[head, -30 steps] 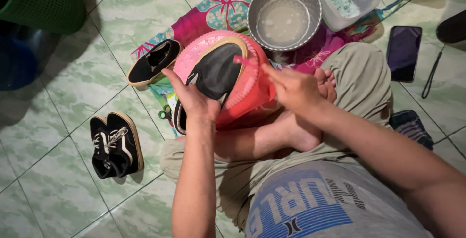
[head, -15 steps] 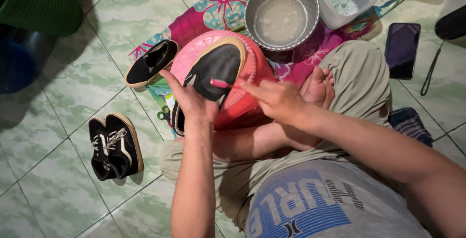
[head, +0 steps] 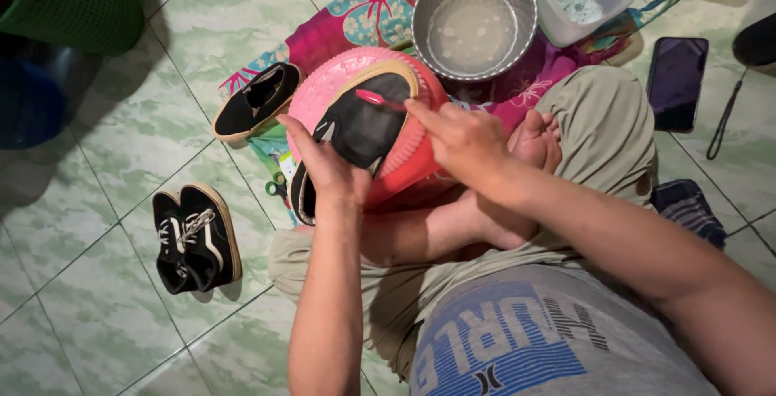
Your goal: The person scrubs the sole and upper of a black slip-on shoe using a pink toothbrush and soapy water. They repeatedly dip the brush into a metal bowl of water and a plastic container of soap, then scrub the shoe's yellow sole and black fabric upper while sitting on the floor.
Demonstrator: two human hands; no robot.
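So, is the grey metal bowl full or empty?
Not full: the grey metal bowl stands upright holding only shallow, cloudy water; its inner walls show.

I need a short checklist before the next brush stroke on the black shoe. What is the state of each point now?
1. Left hand holds the black shoe steady on the pink basin: ok.
2. Right hand has a grip on the pink brush: ok.
3. Brush head touches the shoe: ok.
4. Water in the grey bowl close by: ok.
5. Phone apart from the wet things: ok, it lies on the tile.
6. Soap on the bristles: cannot tell.
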